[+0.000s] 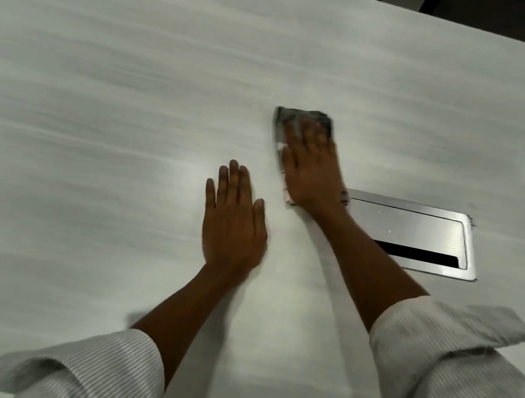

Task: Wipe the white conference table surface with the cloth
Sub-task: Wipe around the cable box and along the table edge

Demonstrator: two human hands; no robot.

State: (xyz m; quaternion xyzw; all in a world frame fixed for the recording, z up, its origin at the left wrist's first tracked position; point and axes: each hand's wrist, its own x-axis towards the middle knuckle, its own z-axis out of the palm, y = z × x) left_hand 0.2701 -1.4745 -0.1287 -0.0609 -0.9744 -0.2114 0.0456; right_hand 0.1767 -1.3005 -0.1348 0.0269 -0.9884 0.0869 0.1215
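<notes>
1. The wiping step was under way: the right hand (311, 168) lay flat, fingers spread, pressing the grey cloth (301, 122) onto the white desk (99, 84) rather than gripping it. The cloth sat mid-desk, just beyond the near-left corner of the metal cable hatch (411, 234) set into the surface.

2. The left hand (233, 218) rested palm-down and released on the bare desk, just beside the right forearm, holding nothing. It looked to be bracing the person's lean.

3. Judging from this, the next move called for steady downward pressure while sweeping the cloth across the surface, steering it around or lightly over the hatch so its edge did not snag on the frame or the open slot.

4. Most of the cloth was hidden under the right hand; only its far and left edges showed, and its folds could not be made out.

5. The whole view was motion-blurred, so streaks or dirt on the desk could not be told apart from blur. Dark chairs (477, 9) at the far edge were cut off.
</notes>
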